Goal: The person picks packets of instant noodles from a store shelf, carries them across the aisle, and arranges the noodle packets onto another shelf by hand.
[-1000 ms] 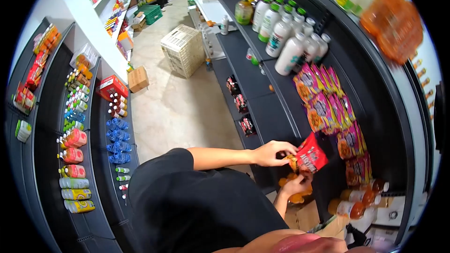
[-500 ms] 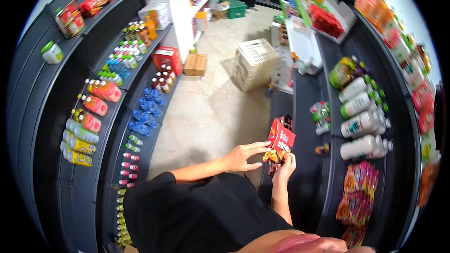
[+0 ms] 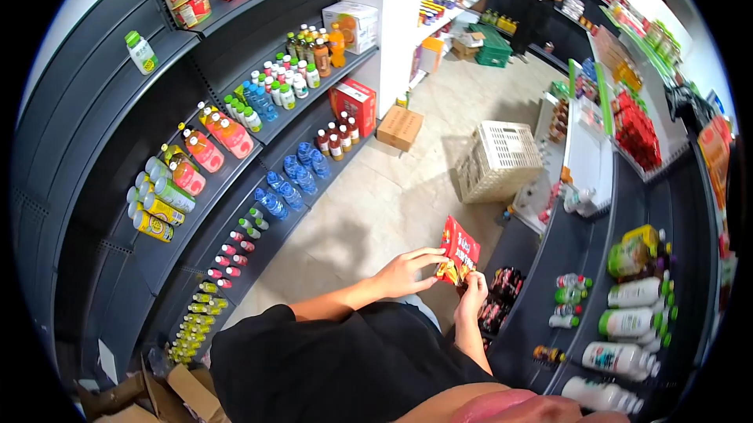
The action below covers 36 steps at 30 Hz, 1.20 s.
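packet of glossy red plastic (image 3: 461,246), pinched at its near right side by the right hand (image 3: 471,299); left hand (image 3: 401,275) touches its left edge, grip unclear.

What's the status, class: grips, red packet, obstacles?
Right grip holding red packet, left grip at its edge. Printed face showing. White crate on floor beyond, apart.

Aisle (image 3: 345,211) between shelves (image 3: 223,184); crate (image 3: 502,160) ahead

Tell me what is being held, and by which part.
A red packet, by its lower right corner in the right hand; the left hand is at its left edge.
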{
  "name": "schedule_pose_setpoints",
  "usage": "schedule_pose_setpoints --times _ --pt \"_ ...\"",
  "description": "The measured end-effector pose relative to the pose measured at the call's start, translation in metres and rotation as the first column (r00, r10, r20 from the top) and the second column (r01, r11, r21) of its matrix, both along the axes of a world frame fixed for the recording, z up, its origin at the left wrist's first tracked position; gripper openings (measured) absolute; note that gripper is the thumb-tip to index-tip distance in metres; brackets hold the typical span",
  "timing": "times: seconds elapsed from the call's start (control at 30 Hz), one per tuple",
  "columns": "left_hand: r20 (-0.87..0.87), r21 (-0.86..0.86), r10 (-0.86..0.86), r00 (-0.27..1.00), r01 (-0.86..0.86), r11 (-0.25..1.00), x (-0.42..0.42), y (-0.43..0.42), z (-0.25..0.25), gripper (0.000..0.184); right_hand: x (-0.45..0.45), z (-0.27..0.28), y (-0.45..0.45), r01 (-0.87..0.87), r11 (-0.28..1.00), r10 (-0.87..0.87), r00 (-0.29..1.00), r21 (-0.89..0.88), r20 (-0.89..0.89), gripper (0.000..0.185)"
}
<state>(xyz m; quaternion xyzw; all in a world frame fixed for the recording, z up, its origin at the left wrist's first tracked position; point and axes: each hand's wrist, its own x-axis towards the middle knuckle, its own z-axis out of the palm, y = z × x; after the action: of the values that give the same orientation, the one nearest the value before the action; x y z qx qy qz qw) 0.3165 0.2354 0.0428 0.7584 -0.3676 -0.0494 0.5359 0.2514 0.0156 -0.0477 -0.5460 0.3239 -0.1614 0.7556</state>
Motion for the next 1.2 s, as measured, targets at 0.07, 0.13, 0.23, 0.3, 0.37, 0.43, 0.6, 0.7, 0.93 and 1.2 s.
schedule_pose_setpoints --times 0.07,0.13,0.23,0.3,0.37,0.43,0.6,0.7,0.93,1.2 --pt "0.029 -0.011 0.046 0.999 -0.046 0.999 0.031 -0.013 0.002 0.051 0.044 0.006 -0.014 -0.059 0.998 0.058 0.997 0.009 0.041 0.009" --pt "0.058 -0.047 0.099 0.993 -0.096 0.994 0.065 -0.022 0.007 0.051 0.090 0.015 -0.022 -0.103 0.994 0.106 0.990 -0.036 0.096 0.008" --pt "0.052 -0.082 0.161 0.985 -0.157 0.984 0.115 -0.035 0.019 0.054 0.158 0.024 -0.039 -0.176 0.983 0.180 0.974 -0.044 0.141 0.008" --pt "0.076 -0.072 0.196 0.978 -0.191 0.979 0.146 -0.040 0.027 0.060 0.198 0.028 -0.046 -0.200 0.971 0.221 0.960 -0.134 0.171 0.008" --pt "0.054 -0.177 0.324 0.944 -0.311 0.934 0.166 -0.048 0.035 0.062 0.232 0.030 -0.052 -0.265 0.948 0.300 0.930 -0.178 0.213 0.007" --pt "0.109 -0.168 0.469 0.876 -0.449 0.878 0.186 -0.045 0.027 0.061 0.264 0.043 -0.042 -0.308 0.920 0.366 0.894 -0.242 0.258 0.006" --pt "-0.041 -0.223 0.590 0.806 -0.583 0.781 0.234 -0.019 0.013 0.054 0.342 0.051 -0.004 -0.405 0.861 0.480 0.845 -0.307 0.233 0.007" --pt "-0.022 -0.220 0.677 0.735 -0.664 0.714 0.271 0.015 0.001 0.051 0.392 0.037 0.032 -0.444 0.837 0.521 0.825 -0.318 0.220 0.006" --pt "0.031 -0.250 0.856 0.516 -0.825 0.506 0.356 0.110 -0.002 0.043 0.500 0.055 0.130 -0.676 0.633 0.771 0.595 -0.376 0.227 0.008" --pt "0.213 -0.220 0.907 0.364 -0.886 0.407 0.450 0.190 0.026 0.044 0.633 0.090 0.210 -0.544 0.550 0.835 0.380 -0.634 0.398 0.029"
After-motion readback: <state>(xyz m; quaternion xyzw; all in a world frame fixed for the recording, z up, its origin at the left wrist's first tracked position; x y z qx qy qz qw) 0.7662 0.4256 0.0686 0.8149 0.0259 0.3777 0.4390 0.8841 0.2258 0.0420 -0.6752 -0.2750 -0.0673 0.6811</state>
